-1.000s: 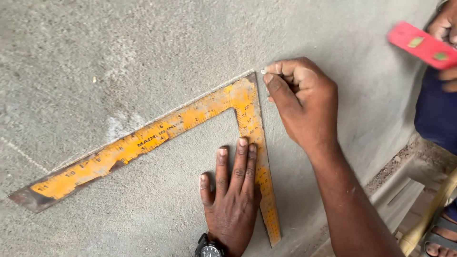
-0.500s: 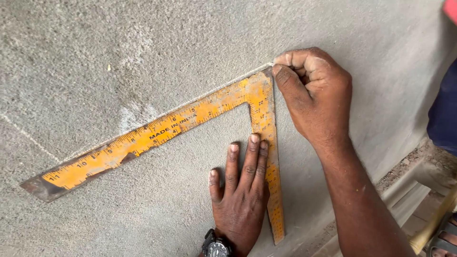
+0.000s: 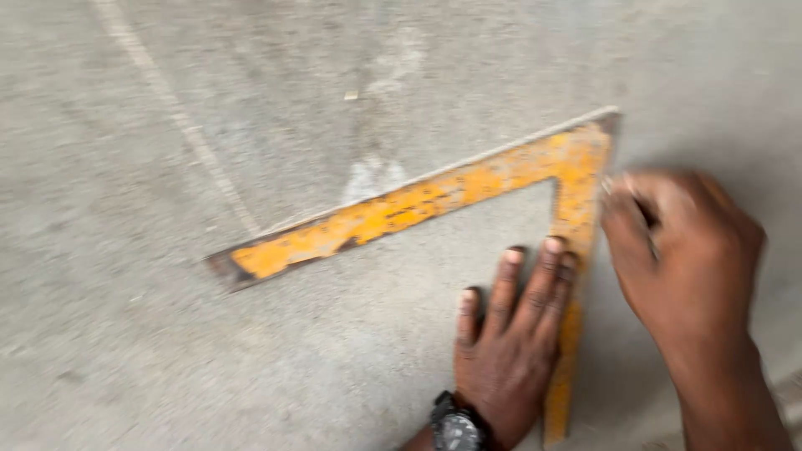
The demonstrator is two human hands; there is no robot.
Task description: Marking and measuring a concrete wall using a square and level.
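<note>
One view only, from a head-worn camera. It looks down and forward, at close range, onto a grey cement surface [image 3: 209,351]. The square [image 3: 434,196] sits centre-right; the left hand [image 3: 510,342] enters from the bottom edge, the right hand [image 3: 681,250] from the lower right. Frame is motion-blurred.

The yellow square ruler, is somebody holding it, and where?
The left hand presses the yellow framing square flat by its short arm. The right hand is fisted beside that arm; blur hides anything inside.
</note>
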